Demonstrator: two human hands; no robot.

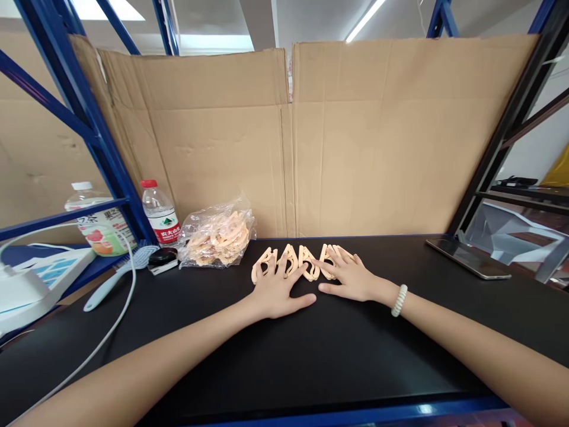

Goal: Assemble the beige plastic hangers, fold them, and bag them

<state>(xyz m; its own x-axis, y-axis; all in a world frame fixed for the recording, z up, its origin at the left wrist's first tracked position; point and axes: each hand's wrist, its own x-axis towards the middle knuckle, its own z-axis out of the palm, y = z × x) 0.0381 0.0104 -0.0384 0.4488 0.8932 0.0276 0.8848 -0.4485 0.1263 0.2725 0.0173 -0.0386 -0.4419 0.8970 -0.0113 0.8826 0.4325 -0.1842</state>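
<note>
Several pale peach loop-shaped pieces [307, 265], like large plastic clips, lie side by side in a row on the black tabletop [347, 362]. My left hand [274, 290] lies with fingers spread, its fingertips over the pieces at the left of the row. At the row's right end, my right hand [349, 277] is also spread flat, fingers covering part of the pieces there. Neither hand is closed round anything. A clear plastic bag [217, 234] full of more such pieces sits to the left of the row.
A red-capped water bottle [160, 216], a hairbrush [118, 276] and a small black object [162, 257] stand or lie at left, near a white cable [124, 308] and power strip [48, 279]. At right lies a phone [469, 258]. Cardboard [377, 142] walls the back.
</note>
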